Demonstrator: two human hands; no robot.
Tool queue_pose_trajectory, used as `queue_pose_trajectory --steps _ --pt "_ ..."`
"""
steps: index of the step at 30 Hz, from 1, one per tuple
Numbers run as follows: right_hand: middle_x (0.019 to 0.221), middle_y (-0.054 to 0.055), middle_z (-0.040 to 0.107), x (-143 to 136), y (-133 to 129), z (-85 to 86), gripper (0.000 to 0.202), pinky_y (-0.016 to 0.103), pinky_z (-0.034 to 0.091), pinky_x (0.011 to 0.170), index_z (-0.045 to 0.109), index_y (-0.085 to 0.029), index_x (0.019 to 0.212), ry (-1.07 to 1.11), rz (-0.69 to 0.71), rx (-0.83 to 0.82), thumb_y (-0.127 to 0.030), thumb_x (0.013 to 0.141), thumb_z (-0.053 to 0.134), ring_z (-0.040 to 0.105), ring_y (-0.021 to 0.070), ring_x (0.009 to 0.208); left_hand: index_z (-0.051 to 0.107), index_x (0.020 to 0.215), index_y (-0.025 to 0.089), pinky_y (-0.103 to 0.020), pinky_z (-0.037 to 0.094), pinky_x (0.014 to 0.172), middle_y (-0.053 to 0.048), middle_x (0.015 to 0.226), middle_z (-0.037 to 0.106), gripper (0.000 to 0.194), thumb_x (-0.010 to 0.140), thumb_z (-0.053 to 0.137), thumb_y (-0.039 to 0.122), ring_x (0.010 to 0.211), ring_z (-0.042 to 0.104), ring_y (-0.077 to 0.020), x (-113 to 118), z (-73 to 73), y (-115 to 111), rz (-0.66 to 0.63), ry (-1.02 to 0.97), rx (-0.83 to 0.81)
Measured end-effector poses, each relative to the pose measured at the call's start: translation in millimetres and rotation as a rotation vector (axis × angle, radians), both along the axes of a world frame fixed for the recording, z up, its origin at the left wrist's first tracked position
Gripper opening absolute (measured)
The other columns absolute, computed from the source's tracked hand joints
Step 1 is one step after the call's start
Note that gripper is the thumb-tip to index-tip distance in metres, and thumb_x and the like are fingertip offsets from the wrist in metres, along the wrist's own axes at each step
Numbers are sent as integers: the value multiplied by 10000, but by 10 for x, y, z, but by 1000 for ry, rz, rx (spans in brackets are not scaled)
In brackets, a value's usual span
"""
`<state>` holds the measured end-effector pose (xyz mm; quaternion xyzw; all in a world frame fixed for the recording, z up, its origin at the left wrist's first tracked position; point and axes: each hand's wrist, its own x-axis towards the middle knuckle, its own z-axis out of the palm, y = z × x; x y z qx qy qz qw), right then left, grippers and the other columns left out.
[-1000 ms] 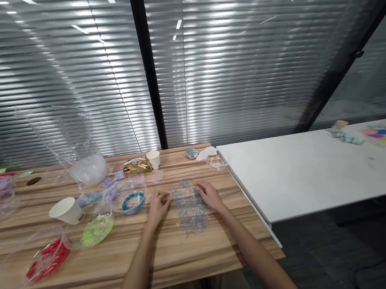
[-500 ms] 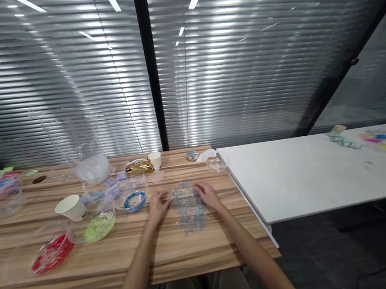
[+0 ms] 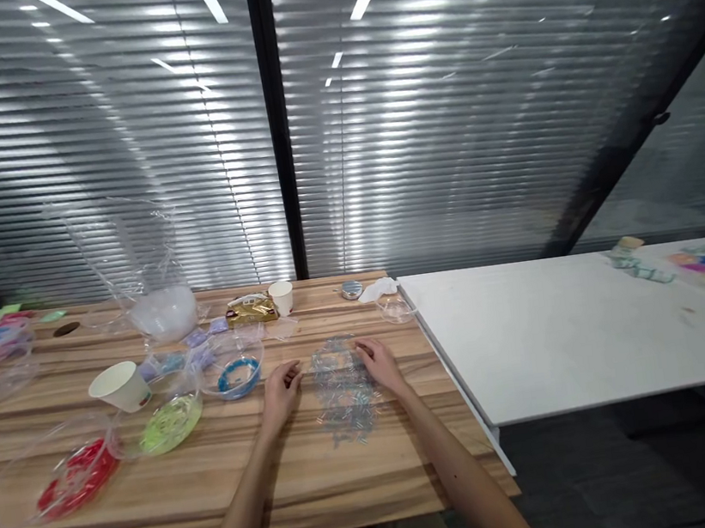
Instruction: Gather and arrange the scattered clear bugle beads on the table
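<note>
A loose patch of small, clear bluish pieces (image 3: 345, 395) is spread on the wooden table (image 3: 332, 505) between my hands; they look like short thin tubes or sticks. My left hand (image 3: 282, 391) is just left of the patch, apart from it, with thumb and fingers pinched together. Whatever those fingers hold, if anything, is too small to see. At the upper right edge of the patch, my right hand (image 3: 380, 364) has its fingers drawn together against the pieces. What lies between these fingertips is hidden.
To the left stand clear bowls with blue (image 3: 238, 378), green (image 3: 171, 426) and red (image 3: 75, 480) pieces, plus a paper cup (image 3: 119, 388). Behind are a gold packet (image 3: 250, 309), another paper cup (image 3: 282, 297), a round tin (image 3: 351, 289) and a clear dish (image 3: 396, 310). A white table (image 3: 569, 331) adjoins on the right.
My left hand has pulled away from the patch, slightly to the left, with its fingers more curled. My right hand stays at the patch's right edge. The view has shifted a little.
</note>
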<state>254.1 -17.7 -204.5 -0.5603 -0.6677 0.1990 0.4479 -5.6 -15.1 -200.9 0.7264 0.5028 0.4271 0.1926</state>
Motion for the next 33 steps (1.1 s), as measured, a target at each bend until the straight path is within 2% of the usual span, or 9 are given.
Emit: queue_pose_trajectory --steps 7,12,17,22,28,33 --pt "1080 65 624 3 9 9 292 327 439 915 645 -162 1055 22 6 4 -261 872 440 572 179 1008 642 991 141 -311 532 688 -72 839 655 258 754 589 228 728 622 -188 87 51 -5 -53 -20 -17" --pt "1086 65 621 -1 -20 7 284 328 434 919 648 -165 1045 41 -4 -2 -252 869 443 566 176 1013 667 798 151 -333 527 713 -81 835 636 132 746 618 262 771 615 -211 160 75 7 -31 -15 -24" --pt "1085 63 624 -7 -15 6 271 333 432 924 650 -162 1033 47 0 5 -232 862 452 565 177 1013 657 711 143 -299 528 622 -77 758 624 170 744 620 306 680 607 -193 165 105 43 -37 -32 -40" --pt "1074 65 629 -2 1 -7 266 334 438 922 651 -160 1025 56 0 7 -229 855 459 572 181 1009 660 707 153 -293 530 627 -75 761 628 208 754 606 348 707 605 -196 141 122 46 -64 -43 -38" --pt "1067 69 628 6 22 -44 344 333 470 887 588 -161 1165 110 -20 -4 -258 862 459 599 173 958 657 714 154 -293 534 619 -71 759 623 222 763 584 358 696 605 -192 141 90 67 -73 -45 -54" --pt "1107 73 615 18 25 -39 324 336 472 898 602 -170 1137 125 -10 -2 -276 862 468 590 176 997 654 742 161 -308 534 665 -70 790 637 188 771 568 326 727 611 -196 141 72 85 -60 -42 -59"
